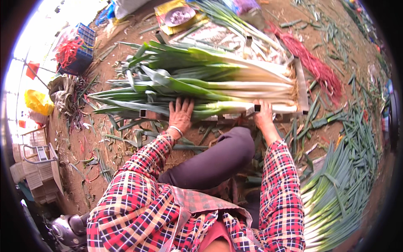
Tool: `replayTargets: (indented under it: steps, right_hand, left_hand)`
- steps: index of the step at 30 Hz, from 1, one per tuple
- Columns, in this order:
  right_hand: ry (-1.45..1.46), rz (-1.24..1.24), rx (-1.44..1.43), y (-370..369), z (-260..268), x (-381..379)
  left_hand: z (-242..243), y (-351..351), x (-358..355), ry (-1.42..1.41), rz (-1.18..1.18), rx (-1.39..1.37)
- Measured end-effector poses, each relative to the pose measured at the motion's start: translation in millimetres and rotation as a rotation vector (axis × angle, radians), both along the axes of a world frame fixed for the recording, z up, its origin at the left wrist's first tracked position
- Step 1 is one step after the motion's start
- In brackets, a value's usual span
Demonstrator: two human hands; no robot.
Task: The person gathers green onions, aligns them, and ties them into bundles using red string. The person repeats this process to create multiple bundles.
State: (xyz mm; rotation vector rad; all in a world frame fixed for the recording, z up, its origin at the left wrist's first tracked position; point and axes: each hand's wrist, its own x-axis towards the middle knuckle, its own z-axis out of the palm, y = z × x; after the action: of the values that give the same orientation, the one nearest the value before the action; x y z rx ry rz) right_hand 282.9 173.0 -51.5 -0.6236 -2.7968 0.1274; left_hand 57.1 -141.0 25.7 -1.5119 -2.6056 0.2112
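Large leeks lie side by side in a low metal rack, green leaves to the left and white root ends against its right side. My left hand rests on the leaves of the nearest leeks, fingers slightly apart, with a bracelet at the wrist. On the near edge, my right hand lies over the white stem of the front leek, beside a short square metal post. Its thumb and the underside of the stem are hidden, so I cannot tell how firmly it holds.
More leeks lie beyond the rack, near a bowl on yellow sacking. Red twine stretches along the right. A tied leek bundle sits at lower right. A blue crate stands at left. Leaf scraps litter the dirt floor.
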Motion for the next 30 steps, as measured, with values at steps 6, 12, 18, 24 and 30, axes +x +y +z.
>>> replayTargets:
  steps: [6, 12, 18, 24, 30]
  right_hand:
    - [-0.398, -0.172, 0.088, -8.6, 12.8, -15.6]
    - [-0.146, -0.212, -0.151, 2.3, 103.7, 137.4]
    - [0.106, -0.979, -0.316, -90.7, 88.9, 398.2]
    - [0.137, -1.365, -0.657, -411.9, -35.8, 537.0]
    - [-0.078, -1.265, -1.102, -551.8, -110.3, 442.1]
  left_hand:
    - [3.1, 1.5, -9.3, -0.163, -0.035, 0.076]
    - [2.2, 8.0, -15.2, -0.017, 0.097, -0.071]
    - [-7.1, 18.2, -8.1, -0.082, 0.141, -0.153]
    - [-1.6, 45.4, 6.3, -0.278, -0.018, 0.101]
    - [72.3, 101.2, 83.6, -0.415, -0.430, 0.537]
